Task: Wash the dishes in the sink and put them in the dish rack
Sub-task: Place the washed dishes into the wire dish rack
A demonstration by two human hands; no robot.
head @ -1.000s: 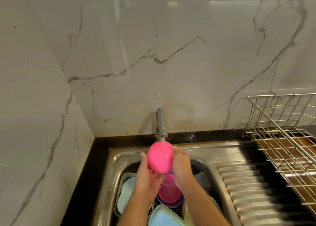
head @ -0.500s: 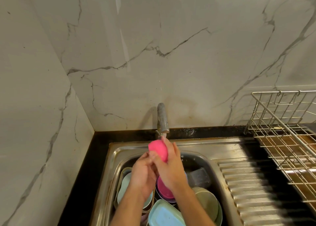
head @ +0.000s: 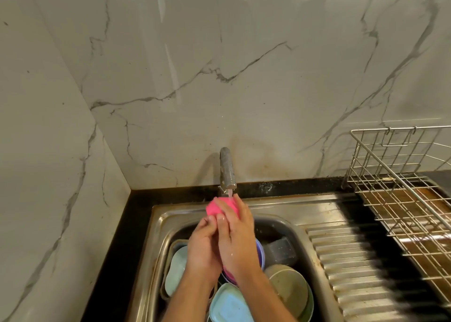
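Both hands meet low in the middle of the frame, just under the tap. Right hand (head: 235, 236) lies over the near side of a pink bowl (head: 218, 206), its fingers wrapped up and around it so that the fingertips reach the top by the water stream. Left hand (head: 202, 246) presses in from the left side, fingers curled against the bowl's lower edge and touching the right hand's fingers. Only the upper left part of the bowl shows past the two hands; which way its opening faces cannot be told.

Directly above the bowl, a thin stream of water falls onto it from the tap (head: 227, 168), a dull metal spout coming off the wall.

Below the hands, the steel sink (head: 156, 236) holds a pile of dishes: a pale green container (head: 174, 270) at the left, a blue-lidded container (head: 230, 304) at the bottom edge of the frame, a purple bowl (head: 261, 253) showing just right of the right wrist, an olive green bowl (head: 289, 287) lower right of it, and a dark grey piece (head: 280, 249) at the basin's right side.

Right of the basin runs the ribbed draining board (head: 341, 260). At the right edge of the frame stands the wire dish rack (head: 400, 195) over a brown tray. A black counter strip (head: 288, 186) borders the sink, with white veined marble wall (head: 219, 65) filling the upper frame.
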